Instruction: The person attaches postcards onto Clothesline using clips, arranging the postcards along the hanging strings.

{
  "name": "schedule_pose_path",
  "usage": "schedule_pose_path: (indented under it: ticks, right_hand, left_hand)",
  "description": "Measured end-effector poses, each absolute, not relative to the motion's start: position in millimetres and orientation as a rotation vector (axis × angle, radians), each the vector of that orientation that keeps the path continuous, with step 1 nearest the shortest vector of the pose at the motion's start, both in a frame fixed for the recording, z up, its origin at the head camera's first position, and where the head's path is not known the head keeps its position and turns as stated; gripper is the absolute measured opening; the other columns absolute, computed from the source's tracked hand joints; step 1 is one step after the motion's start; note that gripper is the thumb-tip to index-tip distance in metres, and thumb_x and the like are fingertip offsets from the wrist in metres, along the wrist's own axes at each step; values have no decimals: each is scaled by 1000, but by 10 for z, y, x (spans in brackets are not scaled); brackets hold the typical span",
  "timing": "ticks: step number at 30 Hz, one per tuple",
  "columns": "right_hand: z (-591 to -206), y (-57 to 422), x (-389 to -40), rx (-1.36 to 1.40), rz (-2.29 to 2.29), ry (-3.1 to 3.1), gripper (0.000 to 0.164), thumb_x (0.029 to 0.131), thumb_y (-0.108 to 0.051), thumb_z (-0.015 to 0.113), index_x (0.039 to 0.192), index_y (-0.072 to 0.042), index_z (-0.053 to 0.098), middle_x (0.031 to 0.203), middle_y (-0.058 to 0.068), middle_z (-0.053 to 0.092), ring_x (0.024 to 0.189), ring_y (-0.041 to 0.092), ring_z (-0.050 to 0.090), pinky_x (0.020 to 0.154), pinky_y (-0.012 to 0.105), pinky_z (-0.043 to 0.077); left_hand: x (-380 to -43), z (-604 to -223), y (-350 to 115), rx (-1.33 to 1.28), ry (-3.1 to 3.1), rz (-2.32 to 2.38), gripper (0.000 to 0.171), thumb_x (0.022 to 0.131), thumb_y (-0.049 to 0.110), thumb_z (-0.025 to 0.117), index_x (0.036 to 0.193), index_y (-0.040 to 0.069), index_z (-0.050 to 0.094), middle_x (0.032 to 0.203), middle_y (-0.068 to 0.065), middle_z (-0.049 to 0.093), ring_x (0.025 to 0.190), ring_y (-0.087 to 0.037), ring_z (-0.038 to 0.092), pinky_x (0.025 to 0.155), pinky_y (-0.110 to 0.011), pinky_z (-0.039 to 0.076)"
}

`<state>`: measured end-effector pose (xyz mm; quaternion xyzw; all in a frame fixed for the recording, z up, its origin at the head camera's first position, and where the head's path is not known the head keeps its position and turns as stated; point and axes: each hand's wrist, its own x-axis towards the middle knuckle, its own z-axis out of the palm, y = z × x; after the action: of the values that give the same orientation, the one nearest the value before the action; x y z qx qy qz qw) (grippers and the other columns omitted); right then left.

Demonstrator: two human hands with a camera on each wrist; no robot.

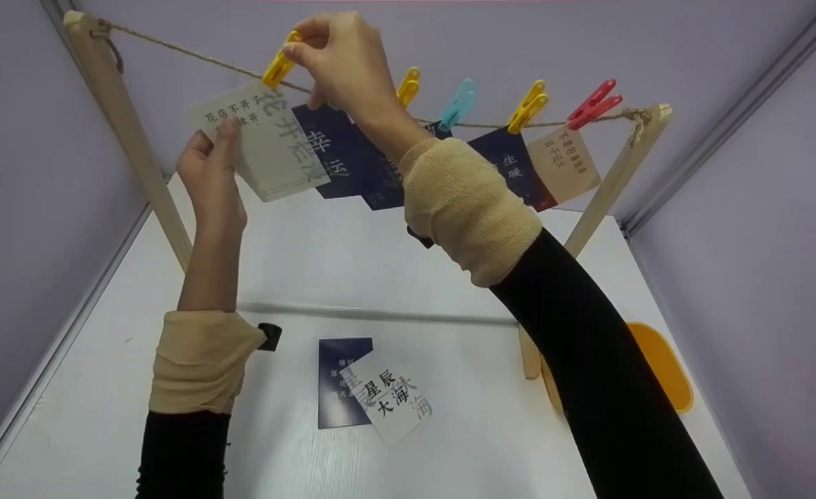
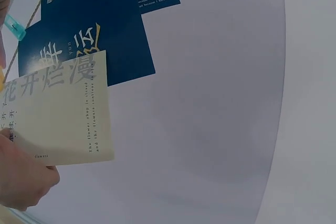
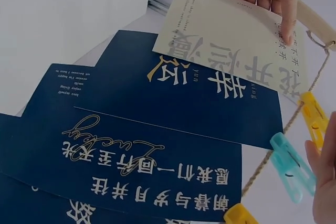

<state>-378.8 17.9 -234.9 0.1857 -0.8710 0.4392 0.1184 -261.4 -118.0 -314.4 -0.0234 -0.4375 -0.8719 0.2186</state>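
My left hand (image 1: 208, 173) pinches the left edge of a cream card (image 1: 276, 163) with grey and black characters, its thumb lying across the front. At the card's top corner, my right hand (image 1: 352, 66) pinches a yellow clothespin (image 1: 278, 69), whose tip meets the corner at the twine (image 1: 186, 53). The cream card partly overlaps a dark blue card (image 3: 205, 85) hanging beside it. In the right wrist view, a turquoise clothespin (image 3: 293, 166) grips the twine at that blue card, close to my right fingers.
Farther right, more cards hang from yellow, blue and red clothespins (image 1: 593, 105). Wooden posts (image 1: 615, 173) hold the twine at both ends. Below, a white card (image 1: 394, 409) overlaps a dark blue card (image 1: 331, 381) on the white table. An orange container (image 1: 664, 367) stands at the right, partly behind my arm.
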Motion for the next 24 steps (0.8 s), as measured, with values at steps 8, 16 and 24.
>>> schedule_pose_path:
  ticks: [8, 16, 24]
  right_hand:
    - [-2205, 179, -3416, 569, 1319, -2643, 38, 74, -34, 56, 109, -24, 49, 103, -9, 51, 50, 17, 55, 41, 27, 45]
    - [-2347, 203, -3601, 590, 1276, -2646, 41, 76, -34, 54, 115, -29, 42, 111, -13, 44, 49, 17, 55, 40, 22, 43]
    - [-1940, 356, -2564, 739, 1330, -2337, 29, 80, -20, 52, 108, -11, 49, 107, -5, 49, 53, 11, 54, 53, 21, 45]
  left_hand:
    - [-2626, -3316, -1152, -11, -1314, -2389, 35, 77, 16, 57, 106, 1, 46, 102, -11, 51, 95, -20, 47, 81, -23, 36]
    - [-2630, -3585, -1137, 22, -1340, -2383, 32, 78, 12, 56, 105, -1, 45, 103, -12, 48, 97, -20, 46, 82, -24, 36]
    - [-2598, -3855, -1122, 88, -1328, -2364, 31, 77, 11, 57, 101, -2, 45, 100, -12, 46, 94, -20, 46, 81, -22, 36]
